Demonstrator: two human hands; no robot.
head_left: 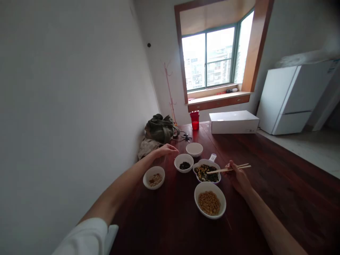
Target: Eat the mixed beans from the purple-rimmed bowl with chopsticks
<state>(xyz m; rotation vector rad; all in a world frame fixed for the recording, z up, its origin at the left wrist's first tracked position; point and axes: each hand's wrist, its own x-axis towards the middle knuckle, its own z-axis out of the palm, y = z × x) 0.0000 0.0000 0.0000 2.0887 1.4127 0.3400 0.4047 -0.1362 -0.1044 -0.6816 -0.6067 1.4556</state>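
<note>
Small marks are noted at the four o'clock corner of the white box (235,126) and on the refrigerator (300,90); none can be read. Bare surface (276,170) is found at three o'clock of the right hand (238,177); its far edge is bordered by floor, and its near edge is cut off.

Chopsticks (221,170) are gripped by the right hand, their tips resting within the handled dish (207,173), lower right of view centre. At six o'clock of that dish a bowl of tan beans (209,200) is placed; at nine, a bowl of dark pieces (183,163), their kind not determinable. At that bowl's ten o'clock the left hand (166,151) is held, fingers drawn narrow; whether anything is pinched cannot be told.
</note>
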